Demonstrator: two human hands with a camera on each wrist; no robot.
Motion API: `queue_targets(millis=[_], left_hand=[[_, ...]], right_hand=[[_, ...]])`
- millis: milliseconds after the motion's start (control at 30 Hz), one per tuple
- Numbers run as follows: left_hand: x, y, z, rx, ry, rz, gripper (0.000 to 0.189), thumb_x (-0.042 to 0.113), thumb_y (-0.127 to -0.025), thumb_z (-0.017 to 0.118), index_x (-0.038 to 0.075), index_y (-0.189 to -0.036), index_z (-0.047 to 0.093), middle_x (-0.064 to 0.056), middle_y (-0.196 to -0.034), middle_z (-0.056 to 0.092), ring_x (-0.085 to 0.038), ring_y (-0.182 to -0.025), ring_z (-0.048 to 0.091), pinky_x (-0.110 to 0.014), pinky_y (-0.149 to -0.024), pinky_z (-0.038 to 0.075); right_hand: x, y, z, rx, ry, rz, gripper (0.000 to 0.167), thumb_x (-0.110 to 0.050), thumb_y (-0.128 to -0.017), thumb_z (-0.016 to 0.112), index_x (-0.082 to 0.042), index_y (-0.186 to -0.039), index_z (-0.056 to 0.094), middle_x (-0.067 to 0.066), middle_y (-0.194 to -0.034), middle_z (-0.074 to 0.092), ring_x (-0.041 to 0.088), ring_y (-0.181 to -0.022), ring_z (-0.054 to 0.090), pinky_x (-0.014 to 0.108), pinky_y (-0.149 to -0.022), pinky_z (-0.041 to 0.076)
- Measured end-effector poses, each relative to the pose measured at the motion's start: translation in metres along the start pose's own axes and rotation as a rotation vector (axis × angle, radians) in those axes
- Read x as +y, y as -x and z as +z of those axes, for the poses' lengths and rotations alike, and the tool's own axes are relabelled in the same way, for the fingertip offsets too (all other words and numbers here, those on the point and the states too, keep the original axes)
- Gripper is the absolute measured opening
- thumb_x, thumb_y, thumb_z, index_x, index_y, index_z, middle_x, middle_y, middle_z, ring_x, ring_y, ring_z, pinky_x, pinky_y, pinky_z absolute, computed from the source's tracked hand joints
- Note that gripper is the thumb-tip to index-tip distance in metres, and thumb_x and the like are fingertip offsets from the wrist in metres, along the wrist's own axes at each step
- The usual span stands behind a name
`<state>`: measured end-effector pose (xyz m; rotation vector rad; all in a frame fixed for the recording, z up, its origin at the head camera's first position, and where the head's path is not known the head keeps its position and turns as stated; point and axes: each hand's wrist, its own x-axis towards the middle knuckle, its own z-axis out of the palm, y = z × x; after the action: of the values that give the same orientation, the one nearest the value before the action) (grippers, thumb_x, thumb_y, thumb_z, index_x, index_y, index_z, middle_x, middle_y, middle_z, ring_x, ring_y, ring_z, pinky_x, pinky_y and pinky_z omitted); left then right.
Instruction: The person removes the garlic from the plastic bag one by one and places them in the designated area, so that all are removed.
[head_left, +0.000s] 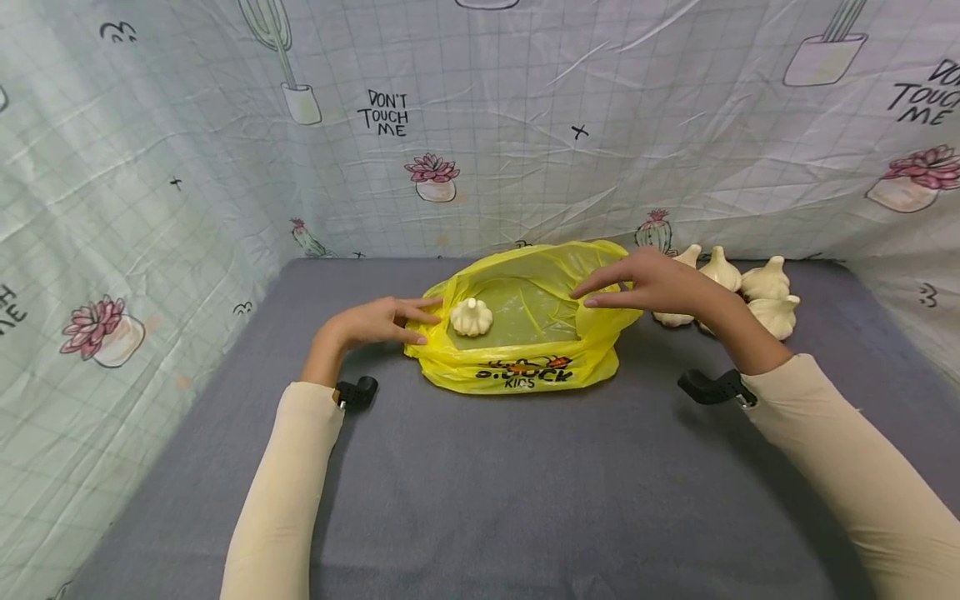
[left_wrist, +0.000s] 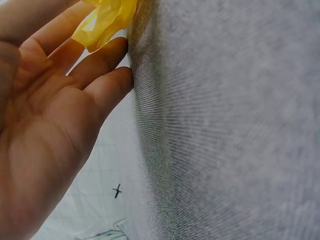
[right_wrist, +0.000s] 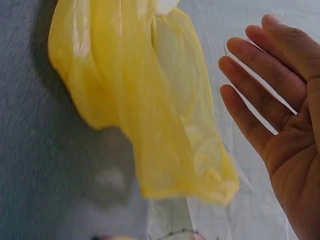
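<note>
A yellow plastic bag (head_left: 517,367) lies on the table with its mouth spread wide. One garlic bulb (head_left: 471,317) sits inside, toward the left end. My left hand (head_left: 375,323) is at the bag's left edge, its fingers extended against the plastic; the left wrist view shows a yellow corner (left_wrist: 107,22) by those fingers. Over the bag's right end, my right hand (head_left: 660,283) reaches in from the right with loosely straight fingers and nothing in them. In the right wrist view its palm and fingers stand apart from the yellow plastic (right_wrist: 145,100).
Several garlic bulbs (head_left: 765,279) are grouped on the grey table (head_left: 525,483) at the back right, partly hidden behind the right hand and wrist. A patterned cloth wall (head_left: 510,125) rises behind the table and along its sides. Each wrist wears a black strap mount (head_left: 358,392).
</note>
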<state>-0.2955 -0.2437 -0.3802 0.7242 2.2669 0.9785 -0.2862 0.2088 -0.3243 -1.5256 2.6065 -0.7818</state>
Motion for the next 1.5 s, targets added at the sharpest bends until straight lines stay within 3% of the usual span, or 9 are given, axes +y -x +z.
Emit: queue_targets(millis=[133, 333, 400, 467, 567, 633, 1067, 1300, 1500], left_hand=[[0.003, -0.001, 0.0, -0.005, -0.02, 0.004, 0.051, 0.017, -0.1, 0.067, 0.005, -0.148, 0.053, -0.003, -0.17, 0.017, -0.03, -0.157, 0.003, -0.053, -0.117, 0.026], [0.007, -0.002, -0.001, -0.007, -0.14, 0.037, 0.048, 0.017, -0.1, 0.066, 0.006, -0.146, 0.056, 0.0, -0.171, 0.014, -0.028, -0.154, 0.019, -0.043, -0.1, 0.037], [0.007, -0.003, -0.001, -0.009, -0.174, 0.04, 0.047, 0.018, -0.101, 0.066, 0.006, -0.145, 0.057, 0.001, -0.17, 0.015, -0.03, -0.144, 0.035, -0.041, -0.095, 0.038], [0.007, -0.003, 0.0, -0.015, -0.189, 0.05, 0.047, 0.018, -0.101, 0.066, 0.005, -0.145, 0.056, -0.001, -0.17, 0.016, -0.033, -0.144, 0.036, -0.042, -0.096, 0.038], [0.007, -0.003, 0.0, -0.029, -0.182, 0.057, 0.048, 0.017, -0.101, 0.065, 0.003, -0.146, 0.054, -0.002, -0.17, 0.019, -0.035, -0.15, 0.028, -0.046, -0.104, 0.036], [0.006, -0.002, 0.001, -0.035, -0.178, 0.062, 0.049, 0.017, -0.101, 0.065, 0.002, -0.146, 0.054, -0.004, -0.169, 0.02, -0.034, -0.155, 0.013, -0.05, -0.11, 0.033], [0.007, -0.001, 0.001, -0.046, -0.157, 0.012, 0.052, 0.018, -0.102, 0.064, 0.004, -0.149, 0.05, -0.003, -0.169, 0.02, -0.033, -0.156, 0.01, -0.056, -0.118, 0.025], [0.006, -0.005, 0.0, -0.044, -0.141, 0.012, 0.052, 0.019, -0.102, 0.064, 0.006, -0.15, 0.05, -0.002, -0.169, 0.021, -0.032, -0.156, 0.009, -0.056, -0.119, 0.024], [0.008, -0.007, -0.003, -0.037, -0.128, -0.015, 0.05, 0.019, -0.102, 0.064, 0.009, -0.149, 0.052, 0.002, -0.169, 0.02, -0.028, -0.157, 0.009, -0.052, -0.118, 0.026]], right_hand=[[-0.003, -0.017, 0.002, -0.068, 0.009, -0.001, 0.027, -0.022, -0.101, 0.066, -0.021, -0.126, 0.074, -0.006, -0.115, 0.076, 0.003, -0.054, 0.032, 0.026, -0.055, 0.037], [-0.011, -0.046, -0.001, -0.149, -0.01, -0.03, 0.028, -0.026, -0.102, 0.065, -0.018, -0.127, 0.074, -0.003, -0.116, 0.076, 0.007, -0.075, 0.066, 0.033, -0.073, 0.054], [-0.011, -0.055, -0.002, -0.161, -0.017, -0.05, 0.028, -0.025, -0.102, 0.065, -0.017, -0.127, 0.074, -0.002, -0.115, 0.076, 0.012, -0.086, 0.072, 0.037, -0.081, 0.057], [-0.009, -0.064, -0.001, -0.172, -0.022, -0.071, 0.028, -0.024, -0.102, 0.065, -0.016, -0.126, 0.074, -0.002, -0.115, 0.076, 0.014, -0.092, 0.074, 0.039, -0.084, 0.057], [-0.009, -0.077, -0.002, -0.2, -0.044, -0.061, 0.028, -0.025, -0.102, 0.065, -0.015, -0.127, 0.074, -0.001, -0.118, 0.075, 0.014, -0.1, 0.073, 0.039, -0.087, 0.057], [-0.008, -0.085, -0.001, -0.225, -0.067, -0.041, 0.029, -0.027, -0.102, 0.065, -0.015, -0.128, 0.073, 0.0, -0.12, 0.074, 0.013, -0.103, 0.072, 0.039, -0.089, 0.056], [0.002, -0.136, 0.015, -0.38, -0.26, 0.038, 0.033, -0.02, -0.098, 0.071, -0.011, -0.129, 0.071, 0.004, -0.128, 0.071, 0.017, -0.117, 0.067, 0.032, -0.097, 0.053], [0.018, -0.15, 0.03, -0.432, -0.424, 0.04, 0.038, -0.008, -0.096, 0.071, 0.001, -0.132, 0.067, 0.015, -0.136, 0.065, 0.037, -0.13, 0.057, 0.034, -0.101, 0.05], [0.023, -0.159, 0.04, -0.415, -0.48, 0.074, 0.035, -0.006, -0.095, 0.072, -0.002, -0.129, 0.07, 0.01, -0.134, 0.067, 0.024, -0.127, 0.061, 0.034, -0.103, 0.049]])
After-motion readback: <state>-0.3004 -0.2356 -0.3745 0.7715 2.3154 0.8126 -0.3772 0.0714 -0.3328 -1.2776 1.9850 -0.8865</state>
